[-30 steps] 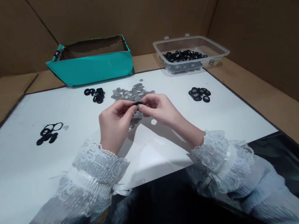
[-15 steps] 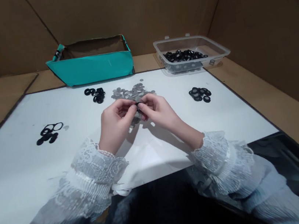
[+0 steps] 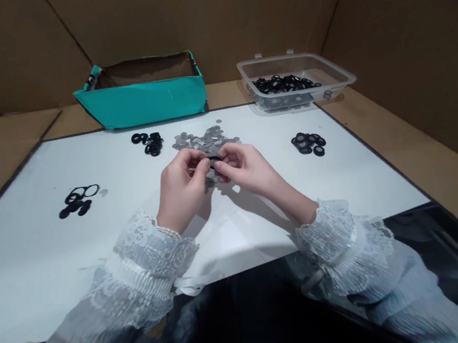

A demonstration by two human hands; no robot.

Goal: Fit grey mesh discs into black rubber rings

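The left hand (image 3: pixel 182 186) and right hand (image 3: pixel 251 169) pinch a ring (image 3: pixel 214 157) over the discs (image 3: pixel 209 138); seemingly finished rings (image 3: pixel 308 143) lie right of the discs, hollow rings (image 3: pixel 155 141) to their left.

The bare left grip (image 3: pixel 182 188) and bare right grip (image 3: pixel 251 169) nearly meet, each set in a pinch.
Thumbs (image 3: pixel 201 174) point inward, almost tip to tip, other fingers (image 3: pixel 190 155) curled behind them; the right wrist (image 3: pixel 297 203) shows bare, and both forearms (image 3: pixel 135 275), in pale lace-cuffed sleeves (image 3: pixel 341 243), slant inward from low on either side.
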